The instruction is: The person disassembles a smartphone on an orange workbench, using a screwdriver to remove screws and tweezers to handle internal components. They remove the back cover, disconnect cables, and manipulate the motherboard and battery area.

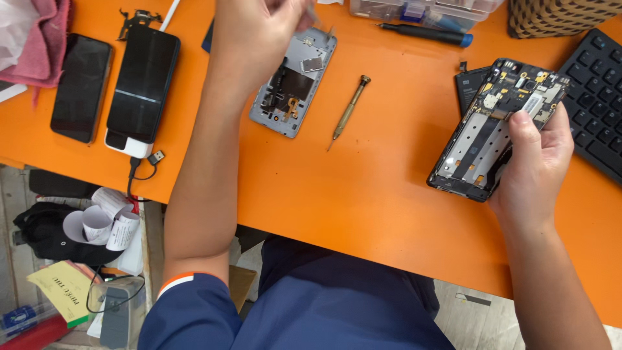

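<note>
Holding tight, the right hand [534, 162] grips an opened phone [499, 126] with its back cover off, so the circuit board and metal frame inside show. Its thumb lies across the lower right side of the phone, and the phone is lifted a little over the orange table [363, 194]. Just behind that grip sits a dark flat battery [468, 84], partly hidden by the phone, and to the right of the grip is a black keyboard [599, 97]. The left hand [259, 29] is up near the top edge of the view and blurry, so I cannot tell if it pinches anything. Right beside it lies a grey phone back frame [295, 84] with small parts inside. Between the two hands rests a small brass screwdriver [348, 111]. Farther left of the left hand lie two dark phones [81, 87], one [142, 81] on a white power bank with a cable. A black pen tool [424, 34] lies near a clear plastic box [447, 10].
</note>
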